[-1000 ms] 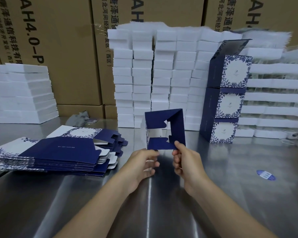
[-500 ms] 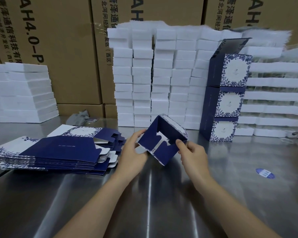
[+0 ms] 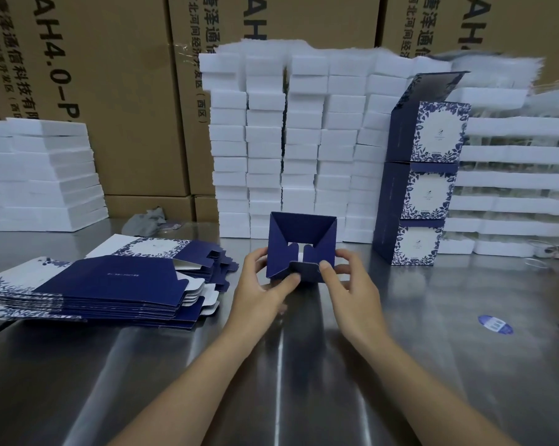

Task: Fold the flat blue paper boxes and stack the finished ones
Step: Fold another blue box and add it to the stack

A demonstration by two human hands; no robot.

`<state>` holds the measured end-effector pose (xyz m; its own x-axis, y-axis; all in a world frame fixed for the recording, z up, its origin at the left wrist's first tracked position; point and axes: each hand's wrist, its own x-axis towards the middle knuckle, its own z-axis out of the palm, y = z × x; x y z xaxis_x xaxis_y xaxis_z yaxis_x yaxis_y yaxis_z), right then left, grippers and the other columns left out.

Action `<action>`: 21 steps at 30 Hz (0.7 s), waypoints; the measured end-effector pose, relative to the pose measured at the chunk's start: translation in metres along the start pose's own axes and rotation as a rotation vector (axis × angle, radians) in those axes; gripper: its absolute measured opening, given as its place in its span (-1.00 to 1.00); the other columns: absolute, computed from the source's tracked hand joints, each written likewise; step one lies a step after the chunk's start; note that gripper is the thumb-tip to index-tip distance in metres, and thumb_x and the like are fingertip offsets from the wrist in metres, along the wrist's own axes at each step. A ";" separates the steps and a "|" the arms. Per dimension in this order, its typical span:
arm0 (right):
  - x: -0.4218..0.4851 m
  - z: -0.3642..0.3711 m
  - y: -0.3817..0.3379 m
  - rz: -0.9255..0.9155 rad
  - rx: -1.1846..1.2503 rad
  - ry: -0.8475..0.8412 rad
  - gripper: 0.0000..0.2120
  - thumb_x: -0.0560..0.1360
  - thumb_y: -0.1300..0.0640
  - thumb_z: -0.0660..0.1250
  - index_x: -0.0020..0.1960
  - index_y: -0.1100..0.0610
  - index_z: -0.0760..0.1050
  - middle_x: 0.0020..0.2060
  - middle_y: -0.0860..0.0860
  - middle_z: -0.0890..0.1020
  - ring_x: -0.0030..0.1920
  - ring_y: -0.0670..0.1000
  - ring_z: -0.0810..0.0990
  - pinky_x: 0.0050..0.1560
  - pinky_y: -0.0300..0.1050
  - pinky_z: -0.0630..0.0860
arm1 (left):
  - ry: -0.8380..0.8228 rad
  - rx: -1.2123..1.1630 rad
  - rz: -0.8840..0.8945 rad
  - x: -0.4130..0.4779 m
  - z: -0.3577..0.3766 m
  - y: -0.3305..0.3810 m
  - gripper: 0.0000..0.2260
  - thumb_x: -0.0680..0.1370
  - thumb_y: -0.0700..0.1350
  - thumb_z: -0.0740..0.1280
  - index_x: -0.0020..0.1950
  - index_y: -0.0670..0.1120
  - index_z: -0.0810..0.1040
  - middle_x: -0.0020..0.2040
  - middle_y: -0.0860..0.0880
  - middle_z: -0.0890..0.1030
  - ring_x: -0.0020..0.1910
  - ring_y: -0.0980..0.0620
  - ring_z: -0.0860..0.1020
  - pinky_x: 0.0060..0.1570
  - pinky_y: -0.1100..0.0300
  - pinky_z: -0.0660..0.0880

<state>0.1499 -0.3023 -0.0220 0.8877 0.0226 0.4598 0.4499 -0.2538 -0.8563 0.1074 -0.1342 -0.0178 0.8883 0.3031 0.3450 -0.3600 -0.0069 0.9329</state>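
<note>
A half-folded blue paper box stands on the steel table in front of me, its bottom flaps facing me and partly folded in. My left hand grips its left side, thumb pressing the lower flap. My right hand holds the right side, thumb on the same flap. A pile of flat blue boxes lies to the left. Three finished boxes stand stacked at the right, the top one with its lid up.
White foam blocks are stacked in columns behind the box, with more foam at the left and right. Brown cartons form the back wall. A blue sticker lies on the table at right, a grey rag at the back.
The box has turned from tilted to square on, with its bottom towards me. Both hands moved up to its sides and the thumbs now press a bottom flap inward.
</note>
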 end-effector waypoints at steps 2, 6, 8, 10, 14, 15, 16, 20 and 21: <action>-0.002 0.002 -0.002 -0.003 0.048 -0.022 -0.67 0.62 -0.31 0.30 0.34 -0.27 0.42 0.12 -0.18 0.62 -0.03 -0.20 0.65 0.01 -0.11 0.56 | 0.048 -0.027 -0.008 -0.001 0.003 0.001 -0.49 0.53 -0.05 0.58 0.36 0.28 0.45 0.23 0.33 0.52 -0.08 0.38 0.66 -0.12 -0.05 0.74; -0.004 0.003 -0.006 0.010 0.137 -0.050 -0.52 0.50 -0.44 0.30 0.34 -0.27 0.45 0.16 -0.16 0.61 0.02 -0.15 0.66 0.11 0.00 0.63 | 0.143 -0.064 0.003 -0.003 0.005 0.002 -0.46 0.49 0.04 0.61 0.40 0.23 0.48 0.23 0.28 0.56 -0.02 0.30 0.68 -0.23 0.09 0.70; -0.004 0.006 -0.006 0.014 0.139 -0.050 -0.69 0.55 -0.37 0.37 0.24 -0.34 0.45 0.18 -0.16 0.60 -0.01 -0.17 0.65 0.08 -0.02 0.65 | 0.178 -0.093 -0.013 -0.003 0.004 0.002 -0.45 0.48 0.03 0.62 0.41 0.17 0.51 0.24 0.24 0.58 0.08 0.11 0.72 -0.22 0.11 0.70; -0.003 0.008 -0.004 0.042 0.141 -0.061 -0.76 0.57 -0.28 0.41 0.16 -0.38 0.41 0.18 -0.17 0.59 -0.02 -0.16 0.66 0.08 0.00 0.67 | 0.206 -0.097 -0.027 -0.002 0.003 0.001 -0.49 0.49 0.00 0.61 0.38 0.15 0.54 0.25 0.18 0.60 0.14 -0.02 0.72 -0.18 0.11 0.70; -0.004 0.008 -0.007 0.154 0.227 -0.078 -0.76 0.55 -0.26 0.44 0.14 -0.38 0.42 0.12 -0.17 0.61 -0.02 -0.11 0.70 -0.04 -0.05 0.70 | 0.250 -0.121 -0.042 -0.002 0.002 0.000 -0.61 0.48 -0.02 0.62 0.23 0.19 0.57 0.24 0.11 0.59 0.13 -0.06 0.72 -0.15 0.14 0.67; -0.005 0.008 -0.009 0.204 0.279 -0.082 -0.74 0.55 -0.26 0.44 0.16 -0.36 0.43 0.12 -0.14 0.62 0.00 -0.08 0.71 -0.13 -0.10 0.69 | 0.256 -0.127 -0.040 -0.003 0.002 0.001 -0.62 0.48 -0.02 0.62 0.20 0.21 0.57 0.23 0.11 0.59 0.10 -0.04 0.72 -0.17 0.16 0.65; -0.006 0.008 -0.010 0.262 0.335 -0.087 -0.69 0.54 -0.26 0.46 0.20 -0.32 0.44 0.13 -0.11 0.63 0.02 -0.04 0.71 -0.21 -0.14 0.67 | 0.261 -0.129 -0.034 -0.003 0.002 0.001 -0.63 0.48 -0.02 0.62 0.17 0.22 0.57 0.22 0.12 0.60 0.06 -0.02 0.74 -0.19 0.18 0.62; -0.009 0.013 -0.011 0.442 0.508 -0.161 -0.40 0.46 -0.26 0.54 0.40 -0.15 0.40 0.12 -0.02 0.70 0.02 0.09 0.77 -0.21 -0.07 0.69 | 0.268 -0.101 -0.010 -0.005 0.004 0.002 -0.64 0.46 -0.01 0.64 0.14 0.20 0.57 0.18 0.11 0.61 -0.05 0.09 0.75 -0.26 0.24 0.58; -0.009 0.014 -0.011 0.444 0.535 -0.181 -0.36 0.46 -0.24 0.55 0.44 -0.17 0.37 0.11 -0.02 0.73 0.00 0.11 0.79 -0.19 -0.03 0.71 | 0.266 -0.083 -0.003 -0.005 0.005 0.002 -0.64 0.45 0.00 0.64 0.14 0.19 0.58 0.18 0.10 0.62 0.00 0.09 0.73 -0.26 0.26 0.58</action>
<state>0.1383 -0.2861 -0.0201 0.9793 0.1993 0.0344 -0.0130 0.2318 -0.9727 0.1036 -0.1407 -0.0172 0.7874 0.5427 0.2925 -0.3891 0.0695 0.9186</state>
